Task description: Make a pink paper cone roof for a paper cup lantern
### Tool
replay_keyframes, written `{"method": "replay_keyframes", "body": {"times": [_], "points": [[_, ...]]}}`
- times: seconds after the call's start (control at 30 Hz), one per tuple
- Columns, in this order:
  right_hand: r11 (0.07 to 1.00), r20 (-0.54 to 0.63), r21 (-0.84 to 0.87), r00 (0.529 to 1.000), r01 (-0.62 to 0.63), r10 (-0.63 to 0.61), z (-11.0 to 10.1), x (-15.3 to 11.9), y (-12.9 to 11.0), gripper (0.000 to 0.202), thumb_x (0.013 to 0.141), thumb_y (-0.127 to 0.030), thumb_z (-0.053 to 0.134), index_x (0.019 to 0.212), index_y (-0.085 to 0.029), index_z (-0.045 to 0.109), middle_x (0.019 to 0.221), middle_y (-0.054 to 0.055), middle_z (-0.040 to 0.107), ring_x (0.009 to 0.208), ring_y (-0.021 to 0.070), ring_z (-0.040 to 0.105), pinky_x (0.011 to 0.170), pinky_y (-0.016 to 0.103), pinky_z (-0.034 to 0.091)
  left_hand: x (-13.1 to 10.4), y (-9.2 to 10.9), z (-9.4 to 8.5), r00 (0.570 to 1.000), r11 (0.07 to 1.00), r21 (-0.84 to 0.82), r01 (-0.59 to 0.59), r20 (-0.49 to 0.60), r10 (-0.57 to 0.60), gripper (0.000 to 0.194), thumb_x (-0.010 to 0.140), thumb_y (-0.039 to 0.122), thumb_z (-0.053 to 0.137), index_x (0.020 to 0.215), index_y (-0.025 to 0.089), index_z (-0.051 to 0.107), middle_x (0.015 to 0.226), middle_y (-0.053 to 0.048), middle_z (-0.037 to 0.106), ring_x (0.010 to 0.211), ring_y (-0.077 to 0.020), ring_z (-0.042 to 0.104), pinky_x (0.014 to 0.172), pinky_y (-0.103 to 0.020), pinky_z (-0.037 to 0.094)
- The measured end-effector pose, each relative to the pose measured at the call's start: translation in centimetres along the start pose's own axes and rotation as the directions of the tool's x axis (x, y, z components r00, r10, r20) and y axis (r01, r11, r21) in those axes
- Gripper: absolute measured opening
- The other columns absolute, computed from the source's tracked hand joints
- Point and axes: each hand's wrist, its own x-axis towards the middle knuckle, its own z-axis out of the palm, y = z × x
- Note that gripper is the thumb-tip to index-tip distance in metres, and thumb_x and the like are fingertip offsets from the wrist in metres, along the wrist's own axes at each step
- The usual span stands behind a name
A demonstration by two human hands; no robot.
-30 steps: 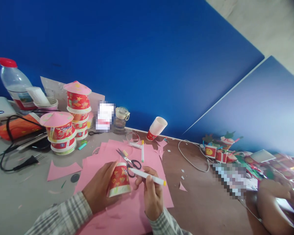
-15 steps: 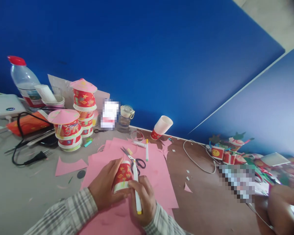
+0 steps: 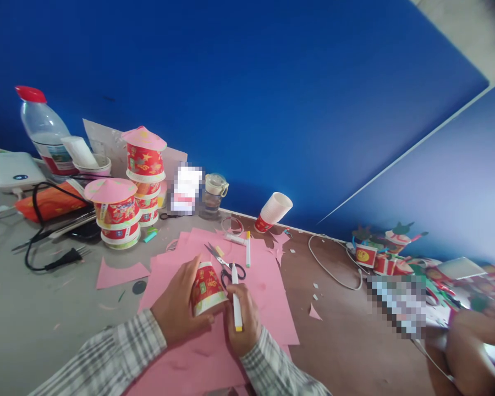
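Note:
My left hand (image 3: pixel 179 308) is wrapped round a red paper cup (image 3: pixel 208 285) with gold patterns, its wide white rim turned down toward me and marked yellow-green. My right hand (image 3: pixel 244 319) grips a white marker (image 3: pixel 236 300) with a yellow end, just right of the cup. Its tip points away from me, apart from the cup. Beyond both hands, black-handled scissors (image 3: pixel 226 267) lie open on pink paper sheets (image 3: pixel 268 300). A second marker (image 3: pixel 248 249) rests beside them.
Cup towers with pink cone roofs (image 3: pixel 146 159) stand at the back left, near a bottle (image 3: pixel 45 132) and a black plug (image 3: pixel 68 258). A lidded jar (image 3: pixel 214 192) and stacked cups (image 3: pixel 273 210) line the blue partition. Another person's hand (image 3: pixel 474 346) is at the right.
The marker in my right hand has moved off the cup to the right. The cup has turned in my left hand, showing a green and gold pattern.

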Motion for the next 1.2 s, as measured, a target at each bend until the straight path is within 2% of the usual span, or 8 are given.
{"method": "replay_keyframes", "body": {"times": [0.37,0.5,0.6,0.73,0.83,0.97,1.07,1.2], "points": [[0.996,-0.023,-0.088,0.999,0.034,-0.037,0.4,-0.4,0.8,0.037,0.074,-0.006,0.047,0.106,-0.023,0.050,0.087,0.005,0.062,0.079,0.0237,0.062,0.068,0.033,0.053,0.1,0.1,0.1,0.999,0.998,0.035,0.047,-0.001,-0.047,0.112,0.042,0.051,0.071,0.126,0.025,0.002,0.118,-0.008,0.040,0.106,-0.0290,0.038,0.088,-0.050,0.037],[0.996,-0.045,-0.088,0.999,0.005,-0.009,0.2,-0.3,0.2,0.035,0.072,-0.007,0.049,0.103,-0.023,0.052,0.085,0.005,0.060,0.076,0.0229,0.061,0.067,0.033,0.052,0.1,0.2,0.1,1.000,0.999,0.044,0.017,-0.024,-0.016,0.108,0.046,0.052,0.069,0.126,0.025,0.003,0.116,-0.009,0.041,0.105,-0.0274,0.039,0.087,-0.048,0.039],[0.999,-0.126,0.009,0.991,-0.049,0.049,-0.4,-0.1,-0.3,0.030,0.071,-0.010,0.049,0.098,-0.023,0.053,0.076,0.003,0.058,0.070,0.0220,0.059,0.067,0.036,0.050,0.1,-0.1,0.2,0.999,0.998,0.067,-0.022,-0.039,0.025,0.107,0.047,0.050,0.069,0.126,0.024,0.001,0.116,-0.010,0.041,0.106,-0.0276,0.039,0.086,-0.048,0.039],[0.957,-0.193,0.273,0.969,-0.100,0.156,-1.7,0.4,-1.0,0.019,0.075,-0.015,0.049,0.090,-0.025,0.053,0.062,-0.003,0.053,0.052,0.0163,0.053,0.051,0.029,0.047,0.1,-0.9,0.5,0.998,0.993,0.100,-0.061,-0.020,0.063,0.110,0.047,0.051,0.069,0.126,0.022,-0.001,0.117,-0.012,0.040,0.106,-0.0284,0.039,0.086,-0.048,0.039],[0.923,-0.182,0.369,0.965,-0.111,0.188,-2.2,0.8,-1.7,0.014,0.083,-0.025,0.046,0.094,-0.026,0.054,0.058,-0.004,0.053,0.049,0.0161,0.053,0.050,0.030,0.047,0.1,-1.3,0.6,0.995,0.987,0.132,-0.089,-0.035,0.094,0.111,0.047,0.055,0.068,0.126,0.022,-0.002,0.117,-0.013,0.040,0.106,-0.0293,0.039,0.086,-0.049,0.038],[0.931,-0.192,0.354,0.967,-0.089,0.166,-1.8,1.2,-1.8,0.026,0.087,-0.038,0.037,0.104,-0.027,0.052,0.062,-0.001,0.059,0.055,0.0191,0.059,0.059,0.037,0.051,0.1,-1.2,0.6,0.991,0.980,0.164,-0.114,-0.057,0.125,0.111,0.047,0.057,0.066,0.127,0.021,-0.001,0.115,-0.013,0.042,0.105,-0.0296,0.040,0.085,-0.048,0.040],[0.929,-0.164,0.344,0.965,-0.137,0.203,-1.2,1.1,-0.8,0.025,0.087,-0.034,0.038,0.106,-0.026,0.051,0.057,-0.003,0.059,0.051,0.0179,0.059,0.059,0.036,0.051,0.1,-0.8,0.6,0.990,0.980,0.177,-0.096,-0.088,0.112,0.109,0.047,0.057,0.066,0.127,0.021,0.001,0.113,-0.012,0.045,0.105,-0.0304,0.040,0.084,-0.048,0.041],[0.939,-0.044,0.265,0.970,-0.220,0.239,-0.6,0.8,0.5,0.026,0.084,-0.022,0.043,0.108,-0.024,0.051,0.053,-0.005,0.056,0.043,0.0155,0.056,0.048,0.027,0.050,0.1,-0.3,0.6,0.991,0.987,0.153,-0.037,-0.121,0.056,0.108,0.043,0.056,0.067,0.126,0.024,0.005,0.112,-0.010,0.047,0.101,-0.0318,0.043,0.082,-0.049,0.043]]}}
